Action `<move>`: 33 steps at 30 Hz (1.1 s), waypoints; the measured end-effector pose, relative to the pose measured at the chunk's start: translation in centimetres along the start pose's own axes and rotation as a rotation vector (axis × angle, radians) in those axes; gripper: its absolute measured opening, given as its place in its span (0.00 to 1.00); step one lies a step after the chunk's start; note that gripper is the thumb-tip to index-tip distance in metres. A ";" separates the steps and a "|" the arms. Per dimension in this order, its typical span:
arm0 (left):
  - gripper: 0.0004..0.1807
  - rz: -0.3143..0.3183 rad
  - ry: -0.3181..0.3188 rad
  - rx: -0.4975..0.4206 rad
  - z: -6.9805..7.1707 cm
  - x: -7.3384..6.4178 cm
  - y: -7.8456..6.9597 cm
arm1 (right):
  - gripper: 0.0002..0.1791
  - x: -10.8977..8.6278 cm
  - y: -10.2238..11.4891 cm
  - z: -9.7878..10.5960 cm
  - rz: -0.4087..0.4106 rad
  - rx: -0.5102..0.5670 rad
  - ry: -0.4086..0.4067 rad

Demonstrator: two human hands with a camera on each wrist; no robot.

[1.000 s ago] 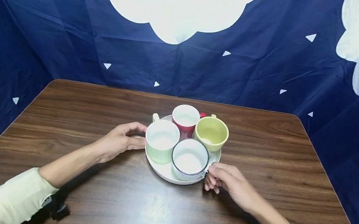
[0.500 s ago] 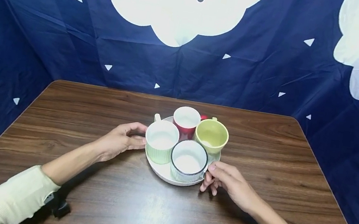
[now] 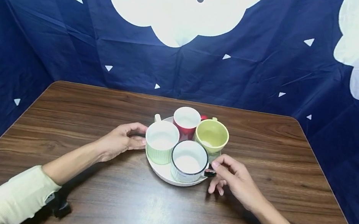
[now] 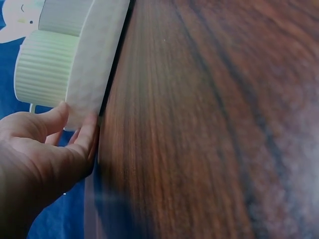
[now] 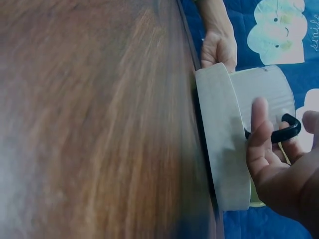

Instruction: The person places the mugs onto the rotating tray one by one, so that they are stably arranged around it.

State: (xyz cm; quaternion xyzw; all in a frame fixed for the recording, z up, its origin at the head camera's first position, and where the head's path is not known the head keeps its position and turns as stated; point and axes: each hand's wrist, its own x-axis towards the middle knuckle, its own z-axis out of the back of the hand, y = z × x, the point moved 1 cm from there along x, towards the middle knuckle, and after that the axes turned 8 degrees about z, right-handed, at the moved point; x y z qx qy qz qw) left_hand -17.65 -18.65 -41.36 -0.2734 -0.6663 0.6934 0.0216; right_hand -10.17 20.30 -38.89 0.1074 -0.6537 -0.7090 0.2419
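On a round white tray [image 3: 161,172] stand several mugs. One is white with a dark rim [image 3: 177,175] and a black handle [image 3: 209,173]; left of it is a ribbed pale green mug [image 3: 160,155]. Behind them sit a red mug [image 3: 184,131] and a yellow-green mug [image 3: 211,136]. My left hand [image 3: 118,143] holds the tray's left edge, with the thumb by the green mug in the left wrist view. My right hand [image 3: 237,179] is beside the black handle, fingers loosely spread around it; the right wrist view shows the handle [image 5: 289,130] in front of some fingers.
The tray rests on a brown wooden table [image 3: 117,199]. Blue cloth [image 3: 122,49] with white cloud shapes hangs behind and at both sides. The green mug's handle points to the back left and the red mug's handle to the right.
My right hand has shifted slightly right and loosened, uncovering the black handle it covered before. The left hand, tray and mugs hold nearly the same places.
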 end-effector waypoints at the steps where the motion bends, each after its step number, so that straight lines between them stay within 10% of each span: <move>1: 0.22 -0.004 0.003 -0.001 0.0 0.0 0.0 | 0.13 0.0 -0.1 0.1 0.006 -0.015 -0.027; 13: 0.21 -0.017 -0.026 0.010 0.1 0.2 -0.2 | 0.16 1.1 0.8 4.9 0.008 -0.018 -0.430; 33: 0.32 -0.029 -0.091 0.007 2.9 0.4 -1.7 | 0.18 2.6 -0.9 11.6 -0.073 0.005 -0.512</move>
